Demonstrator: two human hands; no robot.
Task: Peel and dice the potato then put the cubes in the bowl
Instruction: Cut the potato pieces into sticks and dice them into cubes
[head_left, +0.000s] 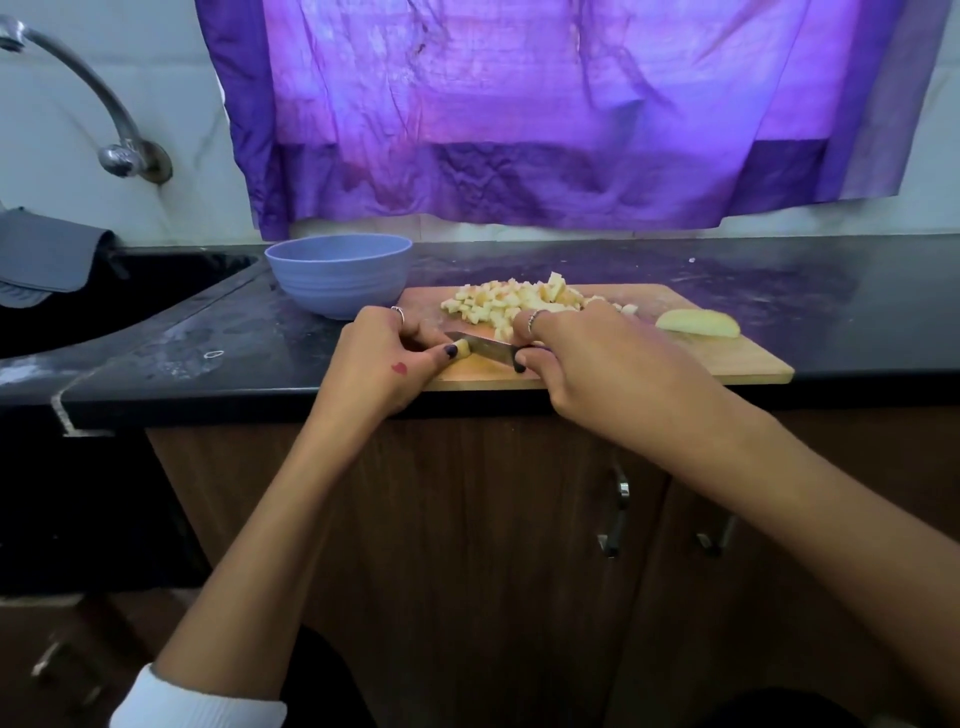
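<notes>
One small potato piece (462, 349) was pinched by the left hand (382, 358) while the knife (488, 349), gripped in the right hand (587, 358), diced it; the remaining wedge (698, 323) would need dicing next.

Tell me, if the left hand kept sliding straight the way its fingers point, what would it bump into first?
Probably the knife: the left hand points rightward along the cutting board, pinching a small potato piece right against the blade. Depth is hard to judge.
</notes>
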